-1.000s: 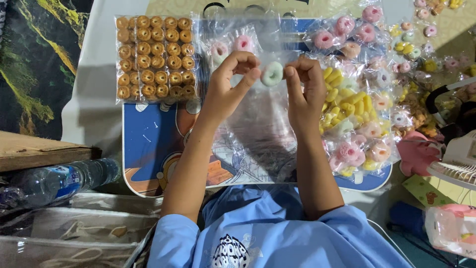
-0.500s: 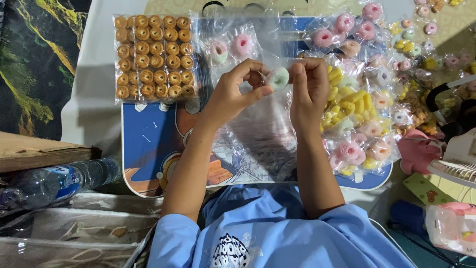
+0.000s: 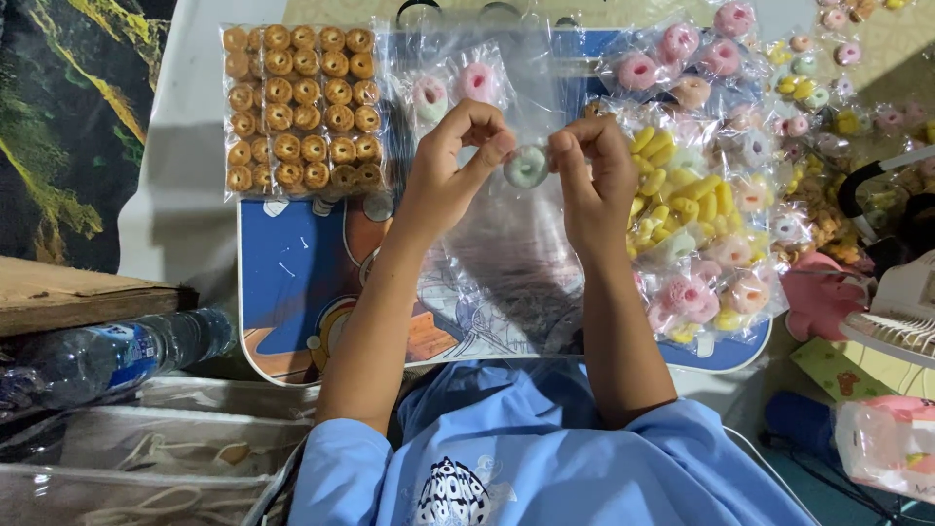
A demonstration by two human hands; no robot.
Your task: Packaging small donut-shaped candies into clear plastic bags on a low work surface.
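Fingers (image 3: pixel 490 148) of both hands pinching a pale green ring candy (image 3: pixel 527 167), glossy, clear-wrapped

A blue cartoon-print table (image 3: pixel 292 282) carries it all: a clear tray of round brown biscuits (image 3: pixel 300 107) at its far-left corner, empty clear bags (image 3: pixel 506 263) across the middle, and bagged pink and yellow ring sweets (image 3: pixel 696 214) heaped along the right edge.

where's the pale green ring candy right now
In the head view, the pale green ring candy is centre frame, pinched between the left hand and right hand.
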